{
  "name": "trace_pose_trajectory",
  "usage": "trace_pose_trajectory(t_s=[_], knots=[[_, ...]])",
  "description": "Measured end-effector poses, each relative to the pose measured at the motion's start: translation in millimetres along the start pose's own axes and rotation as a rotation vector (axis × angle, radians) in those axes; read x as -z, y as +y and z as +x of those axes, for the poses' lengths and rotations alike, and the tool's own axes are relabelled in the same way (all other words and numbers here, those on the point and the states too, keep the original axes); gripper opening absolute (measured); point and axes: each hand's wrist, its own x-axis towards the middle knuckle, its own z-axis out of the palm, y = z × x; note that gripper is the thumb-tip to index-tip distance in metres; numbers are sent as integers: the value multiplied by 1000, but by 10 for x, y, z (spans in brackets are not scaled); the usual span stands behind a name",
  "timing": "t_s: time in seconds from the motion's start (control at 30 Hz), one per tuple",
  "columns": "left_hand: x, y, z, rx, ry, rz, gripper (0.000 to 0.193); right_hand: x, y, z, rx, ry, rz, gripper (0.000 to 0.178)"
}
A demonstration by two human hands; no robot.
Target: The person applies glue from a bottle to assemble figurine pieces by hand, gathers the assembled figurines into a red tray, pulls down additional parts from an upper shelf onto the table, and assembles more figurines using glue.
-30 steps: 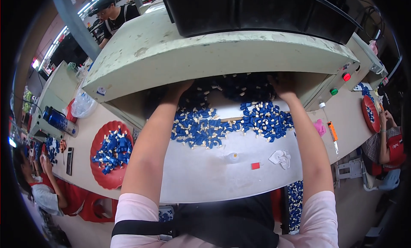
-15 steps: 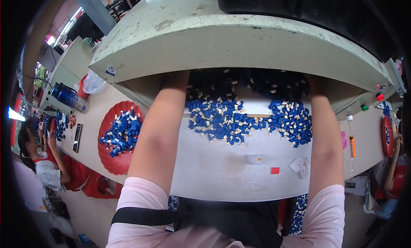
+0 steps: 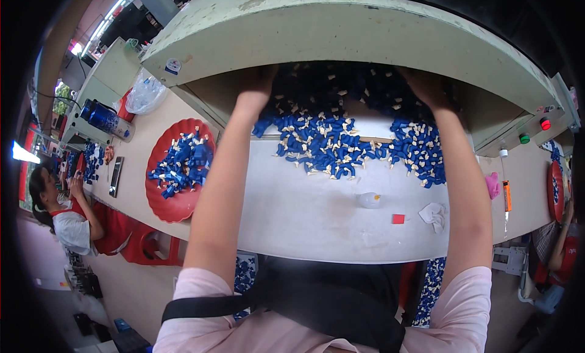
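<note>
Both hands are shoved under the machine's overhang (image 3: 341, 36), left hand (image 3: 259, 85) and right hand (image 3: 426, 88) in the blue and white parts (image 3: 341, 142) piled on the counter (image 3: 317, 213). Can't tell how the fingers sit, too dark there. Red tray (image 3: 159, 197) of parts sits off left.

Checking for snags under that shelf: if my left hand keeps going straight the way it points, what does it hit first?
Most likely more of the heap of blue and white parts that the left hand reaches into under the green machine housing. It is dark there, so depth is unclear.
</note>
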Motion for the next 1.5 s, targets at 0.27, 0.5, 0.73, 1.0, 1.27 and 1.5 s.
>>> trace_pose_trajectory(t_s=[0.27,0.5,0.73,1.0,1.27,1.5], knots=[[-410,-569,-229,-199,173,434,47,-3,-394,56,160,-149,24,38],[-721,209,-37,-763,56,376,21,1131,-1020,-1082,-241,-194,480,25],[-1460,465,116,-894,-105,523,34,1158,-1464,-1889,-520,-22,702,23],[-1204,383,28,-578,-145,77,17,1466,-890,-2334,-848,247,770,18],[-360,806,-848,211,-364,-809,23,1231,-1505,-2295,-736,82,895,21],[-40,685,-1765,554,-442,-1176,30,627,-1874,-1925,-524,-91,780,50]])
